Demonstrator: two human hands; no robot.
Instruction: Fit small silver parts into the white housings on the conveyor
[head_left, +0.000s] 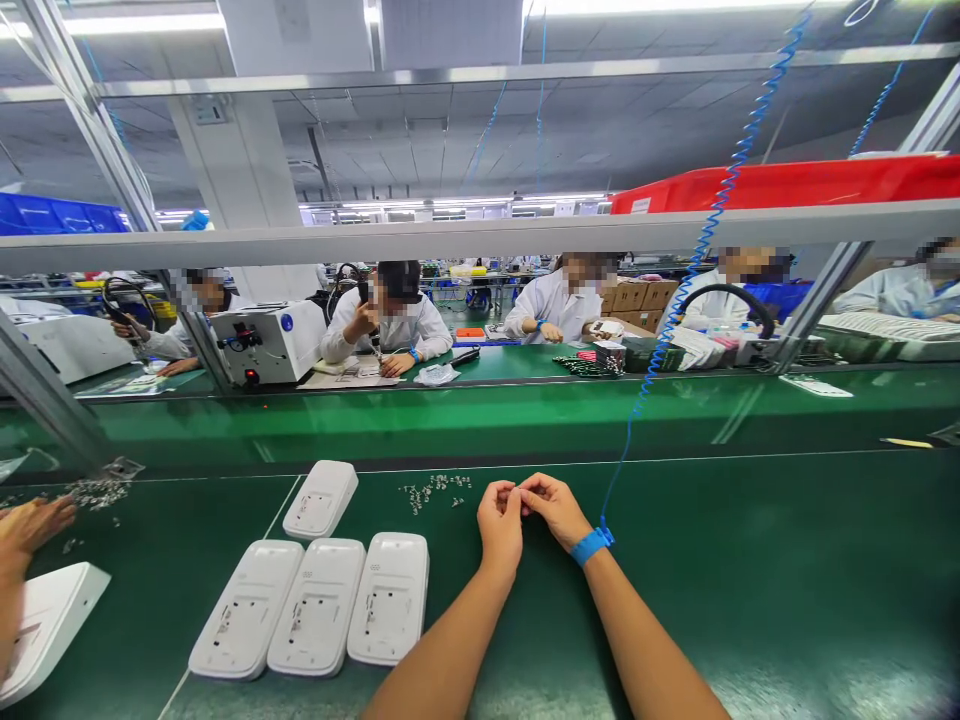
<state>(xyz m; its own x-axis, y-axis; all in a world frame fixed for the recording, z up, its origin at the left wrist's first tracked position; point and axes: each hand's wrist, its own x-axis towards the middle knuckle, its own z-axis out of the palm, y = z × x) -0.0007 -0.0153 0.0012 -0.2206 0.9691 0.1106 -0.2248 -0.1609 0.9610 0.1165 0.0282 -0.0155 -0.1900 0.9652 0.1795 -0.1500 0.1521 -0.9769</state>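
My left hand (501, 520) and my right hand (553, 512) meet above the green table, fingertips pinched together. Whatever lies between the fingertips is too small to make out. A blue wrist strap (591, 545) with a coiled cord is on my right wrist. Small clear parts (433, 490) are scattered to the left of my hands. Farther left, three white housings stand side by side: one at the left (246, 610), one in the middle (318, 608) and one at the right (388, 598). Behind them lies a smaller-looking white housing (321, 500).
At the far left, another person's hand (34, 525) is near a pile of small parts (101, 490) and a white housing (56, 620). A green conveyor belt (480, 422) runs behind the table (750, 580). Several people in white coats sit beyond it. A metal frame rises overhead.
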